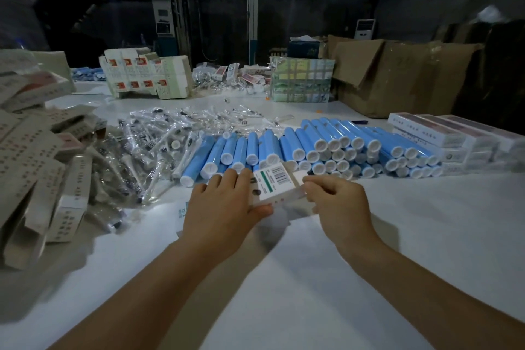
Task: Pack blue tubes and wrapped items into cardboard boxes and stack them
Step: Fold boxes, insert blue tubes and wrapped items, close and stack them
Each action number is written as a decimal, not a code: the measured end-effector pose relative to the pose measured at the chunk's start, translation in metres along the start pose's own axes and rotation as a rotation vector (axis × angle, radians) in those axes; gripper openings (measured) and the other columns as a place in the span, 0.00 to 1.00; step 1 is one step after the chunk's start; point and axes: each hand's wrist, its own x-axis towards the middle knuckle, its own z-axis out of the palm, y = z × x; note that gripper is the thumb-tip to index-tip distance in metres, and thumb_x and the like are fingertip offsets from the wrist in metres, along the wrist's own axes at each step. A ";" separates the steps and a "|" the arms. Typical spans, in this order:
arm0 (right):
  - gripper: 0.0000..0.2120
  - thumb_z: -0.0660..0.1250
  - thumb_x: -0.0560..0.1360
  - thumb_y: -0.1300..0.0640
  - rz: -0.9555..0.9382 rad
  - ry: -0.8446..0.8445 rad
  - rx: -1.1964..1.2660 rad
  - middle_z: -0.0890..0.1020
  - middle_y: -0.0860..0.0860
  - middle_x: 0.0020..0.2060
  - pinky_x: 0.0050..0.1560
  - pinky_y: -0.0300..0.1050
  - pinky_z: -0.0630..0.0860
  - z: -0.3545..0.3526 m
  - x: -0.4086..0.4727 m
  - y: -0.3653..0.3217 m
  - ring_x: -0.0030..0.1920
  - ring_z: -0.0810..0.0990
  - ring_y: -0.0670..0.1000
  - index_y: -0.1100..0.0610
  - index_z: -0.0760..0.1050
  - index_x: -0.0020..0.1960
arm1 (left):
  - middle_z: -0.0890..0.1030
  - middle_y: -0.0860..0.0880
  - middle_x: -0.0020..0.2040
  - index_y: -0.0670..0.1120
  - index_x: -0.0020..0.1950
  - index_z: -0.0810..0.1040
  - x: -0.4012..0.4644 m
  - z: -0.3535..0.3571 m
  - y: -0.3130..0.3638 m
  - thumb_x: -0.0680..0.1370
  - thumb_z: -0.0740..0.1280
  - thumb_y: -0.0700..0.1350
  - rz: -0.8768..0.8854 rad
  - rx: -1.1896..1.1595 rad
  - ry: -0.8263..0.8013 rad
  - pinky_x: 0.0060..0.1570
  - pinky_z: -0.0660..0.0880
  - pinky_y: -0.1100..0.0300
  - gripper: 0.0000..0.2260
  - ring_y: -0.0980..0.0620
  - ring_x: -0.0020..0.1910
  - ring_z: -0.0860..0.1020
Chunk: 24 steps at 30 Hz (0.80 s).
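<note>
Both hands hold one small cardboard box (277, 183) just above the white counter (312, 278), near centre. Left hand (224, 204) grips its left end, fingers curled over the top, thumb under. Right hand (338, 202) pinches the right end w/ curled fingers. Barcode label faces up. Blue tubes (312, 148) w/ white caps lie stacked just behind the box, spreading right. Clear-wrapped items (159, 145) piled to their left. Flat/unfolded cartons (42, 167) heaped at far left edge. Packed white boxes (454, 139) stacked at right, beyond the tubes. Big brown carton (397, 77) far right.
</note>
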 end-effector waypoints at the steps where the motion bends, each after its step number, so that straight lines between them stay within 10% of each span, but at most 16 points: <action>1: 0.14 0.68 0.72 0.63 0.020 -0.010 0.008 0.83 0.45 0.34 0.46 0.46 0.77 0.000 -0.001 -0.001 0.40 0.79 0.46 0.47 0.82 0.33 | 0.67 0.52 0.67 0.51 0.74 0.54 -0.001 -0.001 0.000 0.74 0.49 0.69 -0.004 0.007 -0.002 0.58 0.64 0.55 0.34 0.49 0.64 0.67; 9: 0.15 0.67 0.73 0.65 0.066 -0.089 0.065 0.84 0.51 0.48 0.35 0.32 0.76 0.002 -0.004 0.000 0.43 0.82 0.46 0.57 0.79 0.59 | 0.66 0.52 0.69 0.51 0.75 0.53 -0.001 0.000 0.006 0.75 0.51 0.69 -0.016 0.030 -0.007 0.61 0.63 0.55 0.34 0.50 0.65 0.66; 17: 0.26 0.66 0.77 0.60 0.012 -0.158 -0.013 0.76 0.45 0.23 0.29 0.32 0.71 0.003 0.004 0.000 0.25 0.75 0.37 0.53 0.65 0.73 | 0.65 0.52 0.70 0.51 0.75 0.51 -0.006 -0.003 0.015 0.76 0.51 0.69 0.070 0.047 0.032 0.61 0.62 0.56 0.34 0.50 0.65 0.65; 24: 0.12 0.66 0.77 0.59 0.041 -0.142 -0.046 0.81 0.43 0.37 0.30 0.29 0.72 0.004 -0.002 -0.001 0.35 0.81 0.44 0.47 0.78 0.37 | 0.65 0.51 0.69 0.50 0.75 0.51 -0.009 -0.004 0.020 0.76 0.51 0.68 0.091 0.077 0.031 0.61 0.62 0.55 0.33 0.50 0.65 0.65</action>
